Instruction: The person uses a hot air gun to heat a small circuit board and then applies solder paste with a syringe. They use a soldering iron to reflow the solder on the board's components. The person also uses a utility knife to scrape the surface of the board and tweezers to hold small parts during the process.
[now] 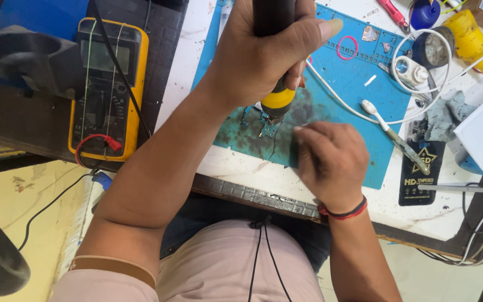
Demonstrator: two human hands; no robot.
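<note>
Seen from the head camera, the left hand (pixel 264 50) is wrapping tightly around a black-and-yellow heat tool (pixel 273 61), aiming its nozzle down at a small circuit board (pixel 261 124) lying on the blue work mat (pixel 347 84). The right hand (pixel 328 162) is pinching something beside the board, steadying it. A yellow multimeter (pixel 107 89) is sitting at the left; white cable (pixel 364 114) and tweezers (pixel 406 148) are crowding the right.

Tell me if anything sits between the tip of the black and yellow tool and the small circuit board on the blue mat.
Nothing visible does. The left hand holds the tool tip-down right over the circuit board. The right hand rests beside the board, not under the tip. The white cable runs clear.
</note>
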